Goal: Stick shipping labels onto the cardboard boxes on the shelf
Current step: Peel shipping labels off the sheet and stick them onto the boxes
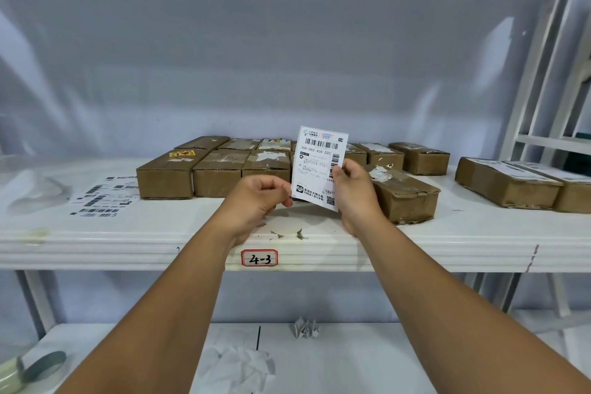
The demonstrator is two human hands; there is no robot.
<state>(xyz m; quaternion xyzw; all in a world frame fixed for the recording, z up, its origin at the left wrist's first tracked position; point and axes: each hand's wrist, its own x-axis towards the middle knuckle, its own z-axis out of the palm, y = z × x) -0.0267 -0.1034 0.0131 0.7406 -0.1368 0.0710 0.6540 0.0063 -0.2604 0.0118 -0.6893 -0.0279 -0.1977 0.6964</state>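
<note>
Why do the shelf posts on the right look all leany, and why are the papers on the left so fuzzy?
Head view: the wide-angle lens tilts the shelf posts near the edge; head view: the label sheets blur out there too, while the shipping label pinched by left hand and right hand is sharp mid-frame; head view: pale glare streaks the back wall.

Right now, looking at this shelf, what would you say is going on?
A person holds a label upright over the shelf with both hands: the right hand pinches its right edge, the left hand its lower left corner. It is not yet stuck on anything. Behind it sit rows of boxes; a pair at the far right already carries labels. Spare labels lie on the shelf to the left.
</note>
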